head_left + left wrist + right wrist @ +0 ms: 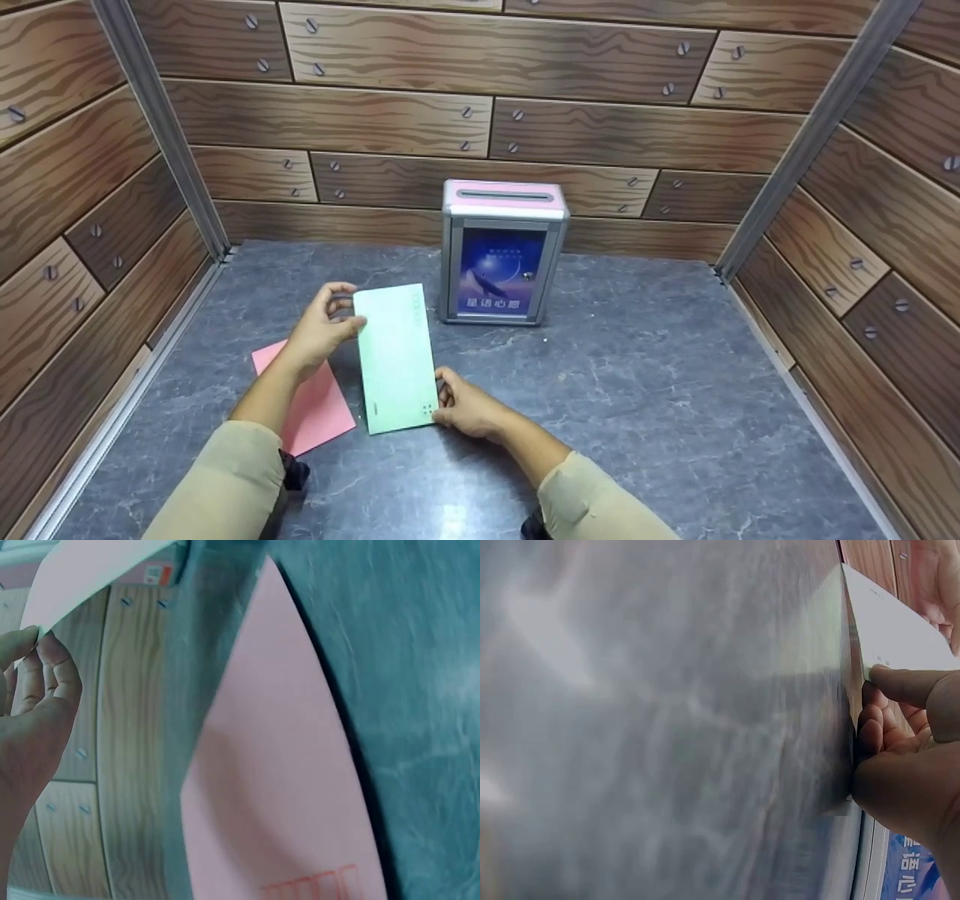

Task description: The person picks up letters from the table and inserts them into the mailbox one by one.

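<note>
Between my two hands is a light green envelope (pixel 395 360), raised above the table and tilted. My left hand (pixel 322 330) pinches its upper left edge between thumb and fingers, which the left wrist view also shows. At the lower right corner, near some small printed dots, my right hand (pixel 469 405) pinches it. A pink envelope (pixel 319 412) lies flat on the table, partly covered by my left forearm; red printed boxes show on it in the left wrist view.
Behind the envelopes stands a metal-framed box (pixel 502 255) with a slot in its pink top and a small lock on its blue picture door. The grey marbled table (pixel 675 390) is enclosed by wood-patterned walls (pixel 397 120) with metal corner posts.
</note>
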The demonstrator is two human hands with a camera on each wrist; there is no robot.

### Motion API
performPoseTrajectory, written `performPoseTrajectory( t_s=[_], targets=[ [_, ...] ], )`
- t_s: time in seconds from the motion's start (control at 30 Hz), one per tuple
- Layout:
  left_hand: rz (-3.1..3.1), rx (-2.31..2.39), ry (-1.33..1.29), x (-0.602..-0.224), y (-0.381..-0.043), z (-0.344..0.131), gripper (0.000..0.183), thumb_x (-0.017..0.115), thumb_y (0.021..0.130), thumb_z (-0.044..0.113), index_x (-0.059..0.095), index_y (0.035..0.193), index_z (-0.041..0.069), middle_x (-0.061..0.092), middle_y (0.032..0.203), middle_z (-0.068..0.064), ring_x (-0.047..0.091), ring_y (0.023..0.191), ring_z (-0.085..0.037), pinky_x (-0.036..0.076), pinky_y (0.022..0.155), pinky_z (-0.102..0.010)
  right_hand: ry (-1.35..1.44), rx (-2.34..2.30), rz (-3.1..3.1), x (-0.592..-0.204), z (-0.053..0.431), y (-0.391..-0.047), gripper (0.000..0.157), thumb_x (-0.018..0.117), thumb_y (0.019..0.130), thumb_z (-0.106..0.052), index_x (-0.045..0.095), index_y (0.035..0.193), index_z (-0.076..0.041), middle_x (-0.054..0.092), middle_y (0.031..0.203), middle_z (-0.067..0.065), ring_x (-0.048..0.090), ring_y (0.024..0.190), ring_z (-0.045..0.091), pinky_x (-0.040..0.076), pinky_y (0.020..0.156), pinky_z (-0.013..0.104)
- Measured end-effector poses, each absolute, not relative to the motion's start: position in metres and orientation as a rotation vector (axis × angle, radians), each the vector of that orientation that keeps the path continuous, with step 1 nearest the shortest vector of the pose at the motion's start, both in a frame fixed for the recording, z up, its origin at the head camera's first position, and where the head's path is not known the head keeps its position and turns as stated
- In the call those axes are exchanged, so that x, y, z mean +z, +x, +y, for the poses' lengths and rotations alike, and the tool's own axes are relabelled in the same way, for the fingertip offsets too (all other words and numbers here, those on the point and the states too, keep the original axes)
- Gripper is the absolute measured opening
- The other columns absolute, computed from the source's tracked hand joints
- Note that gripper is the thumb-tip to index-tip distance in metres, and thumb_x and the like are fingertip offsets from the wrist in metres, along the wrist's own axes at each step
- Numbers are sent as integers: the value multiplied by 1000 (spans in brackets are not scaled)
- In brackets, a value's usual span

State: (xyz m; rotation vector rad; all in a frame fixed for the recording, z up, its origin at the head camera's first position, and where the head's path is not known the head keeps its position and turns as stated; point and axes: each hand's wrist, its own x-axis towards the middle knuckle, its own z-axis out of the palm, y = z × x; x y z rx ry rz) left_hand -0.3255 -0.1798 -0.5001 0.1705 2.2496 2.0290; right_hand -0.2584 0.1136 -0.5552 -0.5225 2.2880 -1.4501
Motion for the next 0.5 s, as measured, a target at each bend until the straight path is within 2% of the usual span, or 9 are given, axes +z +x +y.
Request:
performPoseTrajectory(
  t_s=[0.2, 0.3, 0.5],
  targets=[
    [2299, 1987, 229, -493, -325, -169, 66, 68, 103, 2, 39, 161, 13, 57, 149, -18, 67, 116, -21, 63, 95, -37, -507, -1514, 2206, -553, 121, -259, 42, 71, 94, 9, 52, 129, -5, 56, 88, 2, 56, 72, 14, 47, 62, 20],
    [2306, 1971, 262, -492, -325, -166, 72, 67, 102, 0, 36, 164, 16, 54, 153, -20, 66, 115, -23, 63, 93, -39, -485, -1576, 2161, -553, 125, -262, 44, 70, 94, 9, 51, 131, -4, 56, 90, 1, 56, 75, 14, 48, 63, 21],
    [2294, 1988, 288, -491, -323, -161, 78, 67, 102, -1, 30, 167, 23, 50, 148, -21, 68, 111, -23, 62, 85, -33, -458, -1652, 2083, -549, 137, -269, 46, 69, 94, 10, 48, 132, -3, 56, 90, 0, 55, 81, 12, 52, 62, 22]
  ],
)
